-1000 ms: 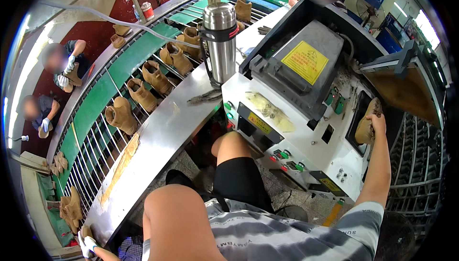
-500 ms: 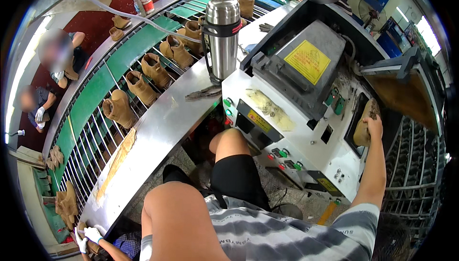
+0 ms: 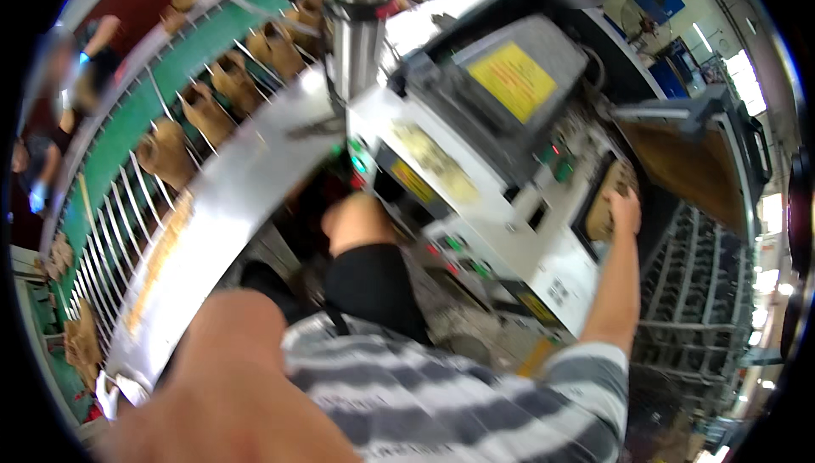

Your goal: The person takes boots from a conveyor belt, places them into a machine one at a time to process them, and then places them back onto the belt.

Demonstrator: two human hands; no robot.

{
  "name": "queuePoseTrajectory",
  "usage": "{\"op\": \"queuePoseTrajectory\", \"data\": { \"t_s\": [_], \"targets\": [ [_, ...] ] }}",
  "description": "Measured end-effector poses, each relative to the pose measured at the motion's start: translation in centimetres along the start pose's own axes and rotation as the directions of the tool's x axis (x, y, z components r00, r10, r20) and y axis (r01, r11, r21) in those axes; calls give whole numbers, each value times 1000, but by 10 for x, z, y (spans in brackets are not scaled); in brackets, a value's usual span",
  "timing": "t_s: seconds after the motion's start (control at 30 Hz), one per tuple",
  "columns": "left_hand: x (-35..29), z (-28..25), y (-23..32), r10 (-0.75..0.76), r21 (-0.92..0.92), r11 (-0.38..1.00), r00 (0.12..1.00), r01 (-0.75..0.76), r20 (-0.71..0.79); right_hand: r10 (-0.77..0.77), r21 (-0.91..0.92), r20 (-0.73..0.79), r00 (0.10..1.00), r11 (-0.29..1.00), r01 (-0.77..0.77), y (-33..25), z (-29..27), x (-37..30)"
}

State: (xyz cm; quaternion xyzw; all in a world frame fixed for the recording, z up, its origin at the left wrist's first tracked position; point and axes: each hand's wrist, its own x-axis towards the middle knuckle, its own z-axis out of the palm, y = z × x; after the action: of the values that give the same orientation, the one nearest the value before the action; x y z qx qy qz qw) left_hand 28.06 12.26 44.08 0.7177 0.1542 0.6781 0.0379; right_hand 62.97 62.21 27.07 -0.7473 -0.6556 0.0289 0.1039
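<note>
On the right side, my right hand (image 3: 626, 211) is closed round a tan boot (image 3: 599, 215), which lies in a dark recess of the white machine (image 3: 501, 242). Part of the boot is covered by my fingers. A dark hinged cover (image 3: 692, 170) stands raised just beyond that hand. My bent left arm (image 3: 238, 378) looms large and blurred at the lower left; its hand is outside the picture.
Tan boots (image 3: 165, 153) stand in a row on the curved rack of metal bars (image 3: 110, 234), behind a metal ledge (image 3: 229, 200). A steel flask (image 3: 356, 47) stands by the machine. Gloved hands of another person (image 3: 119, 391) show at lower left. Other people sit across the rack.
The whole view has shifted, so the scene sits farther left and slightly higher, with more blur. My right hand keeps its hold on the boot in the recess.
</note>
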Motion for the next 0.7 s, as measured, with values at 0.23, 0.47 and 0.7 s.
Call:
{"op": "queuePoseTrajectory", "data": {
  "t_s": [0.23,0.47,0.7],
  "targets": [
    [0,7,-12,-25,6,1000,999,26,-32,72,-3,96,993,997,-73,-8,2,5],
    [4,6,-21,-15,27,1000,1000,15,-10,70,139,57,996,987,-77,-3,12,0],
    [-9,-4,-23,-17,33,999,1000,18,-26,132,84,-26,991,988,-129,11,21,-29]
  ]
}}
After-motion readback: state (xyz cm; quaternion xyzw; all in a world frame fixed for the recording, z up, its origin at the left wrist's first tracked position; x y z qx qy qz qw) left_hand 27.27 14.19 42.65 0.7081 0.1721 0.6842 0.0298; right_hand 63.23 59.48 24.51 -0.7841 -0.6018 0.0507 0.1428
